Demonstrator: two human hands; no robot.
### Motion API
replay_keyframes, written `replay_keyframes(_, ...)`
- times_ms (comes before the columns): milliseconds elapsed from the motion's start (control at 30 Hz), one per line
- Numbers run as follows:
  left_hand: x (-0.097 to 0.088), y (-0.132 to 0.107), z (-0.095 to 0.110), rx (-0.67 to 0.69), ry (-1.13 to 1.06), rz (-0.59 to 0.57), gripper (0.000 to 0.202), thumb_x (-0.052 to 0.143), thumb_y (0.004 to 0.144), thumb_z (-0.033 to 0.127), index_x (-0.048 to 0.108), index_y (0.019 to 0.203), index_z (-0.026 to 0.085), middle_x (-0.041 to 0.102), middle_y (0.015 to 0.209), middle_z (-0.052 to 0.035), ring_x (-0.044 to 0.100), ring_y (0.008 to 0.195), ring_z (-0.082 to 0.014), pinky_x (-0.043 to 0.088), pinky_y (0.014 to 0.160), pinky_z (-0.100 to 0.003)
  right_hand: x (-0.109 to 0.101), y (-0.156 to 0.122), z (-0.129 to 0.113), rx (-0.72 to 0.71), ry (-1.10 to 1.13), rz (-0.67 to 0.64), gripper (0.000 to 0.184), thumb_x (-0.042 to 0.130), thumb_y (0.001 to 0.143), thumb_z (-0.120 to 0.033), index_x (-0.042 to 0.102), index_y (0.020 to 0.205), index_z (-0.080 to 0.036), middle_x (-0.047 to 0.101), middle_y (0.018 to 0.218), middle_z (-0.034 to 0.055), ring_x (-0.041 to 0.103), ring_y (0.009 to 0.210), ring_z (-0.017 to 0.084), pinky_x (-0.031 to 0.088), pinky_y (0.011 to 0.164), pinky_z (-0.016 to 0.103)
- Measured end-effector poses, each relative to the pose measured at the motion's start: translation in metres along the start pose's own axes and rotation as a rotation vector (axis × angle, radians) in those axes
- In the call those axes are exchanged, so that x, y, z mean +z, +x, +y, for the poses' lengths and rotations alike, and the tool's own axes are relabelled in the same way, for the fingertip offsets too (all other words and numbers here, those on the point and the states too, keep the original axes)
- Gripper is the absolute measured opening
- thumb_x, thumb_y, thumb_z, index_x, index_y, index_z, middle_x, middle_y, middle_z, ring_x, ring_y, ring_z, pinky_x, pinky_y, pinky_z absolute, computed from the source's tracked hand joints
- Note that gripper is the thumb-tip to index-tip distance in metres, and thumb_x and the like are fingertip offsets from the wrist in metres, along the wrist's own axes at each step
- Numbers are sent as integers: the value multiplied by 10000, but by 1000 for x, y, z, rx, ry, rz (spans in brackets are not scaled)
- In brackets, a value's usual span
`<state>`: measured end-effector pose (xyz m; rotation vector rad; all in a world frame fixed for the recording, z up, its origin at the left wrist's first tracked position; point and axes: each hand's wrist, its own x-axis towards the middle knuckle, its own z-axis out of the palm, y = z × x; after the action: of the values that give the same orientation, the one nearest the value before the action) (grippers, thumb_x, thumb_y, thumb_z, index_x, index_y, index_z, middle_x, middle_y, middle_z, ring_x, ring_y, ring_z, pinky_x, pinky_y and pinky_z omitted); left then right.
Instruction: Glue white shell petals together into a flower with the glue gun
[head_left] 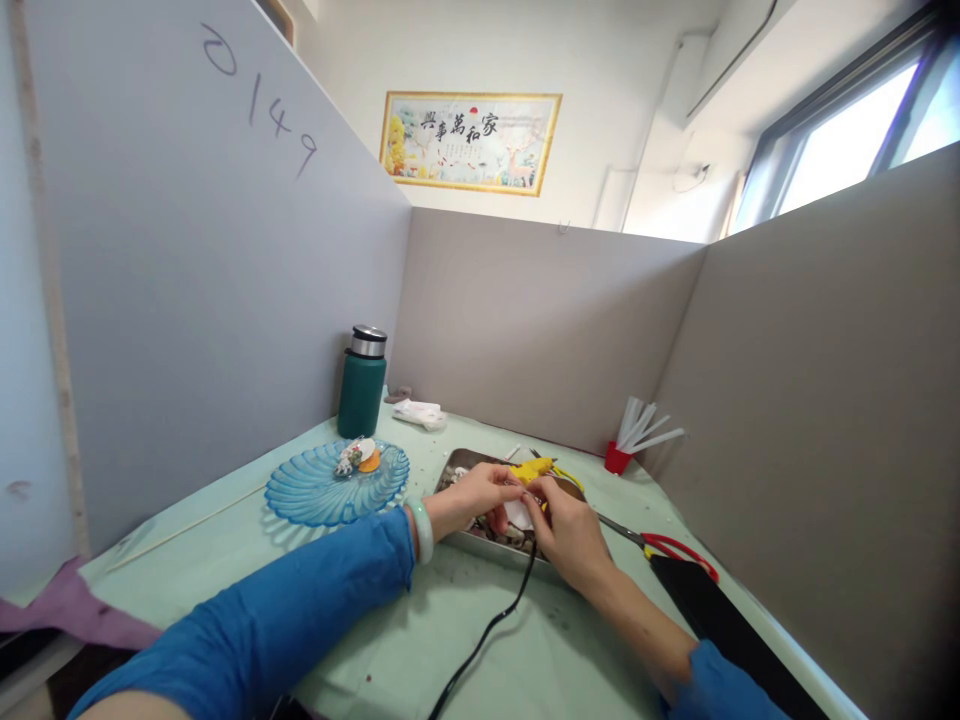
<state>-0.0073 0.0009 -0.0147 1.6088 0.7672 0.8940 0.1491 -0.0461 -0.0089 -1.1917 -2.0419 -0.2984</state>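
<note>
Both my hands meet over a metal tray [459,464] holding several small shells. My left hand [474,497] is closed in a pinch on a small white shell piece [517,514]. My right hand [568,532] is wrapped round a yellow glue gun [534,468], its nozzle pointing left toward the shell; a black cord [487,632] runs from it toward me. A pale bangle [422,528] sits on my left wrist, and both arms wear blue sleeves.
A blue glass plate [315,492] with a small shell ornament [357,457] lies to the left. Behind it stand a green flask [362,384] and crumpled white tissue [420,413]. A red cup of glue sticks [628,446], red-handled scissors [660,545] and a black strip [720,625] lie right. Grey partitions enclose the table.
</note>
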Motion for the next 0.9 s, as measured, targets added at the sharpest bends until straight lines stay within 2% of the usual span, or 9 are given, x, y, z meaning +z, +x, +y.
replay_keyframes(500,0,-3,3,-6,16,-10,433,551,693,505,543,888,118,505,430,24,500,362,-104,399,382,-189,1,0,1,1,17,-18,189,379,863,-322,524,874,-200,601,736,16,545,660,145,356,587,220)
replay_keyframes(900,-1,-4,3,-6,49,7,377,554,701,473,537,845,126,485,396,31,471,333,-102,358,350,-177,0,0,1,-45,41,-25,171,382,865,-308,509,860,-194,589,721,17,530,638,142,348,579,220)
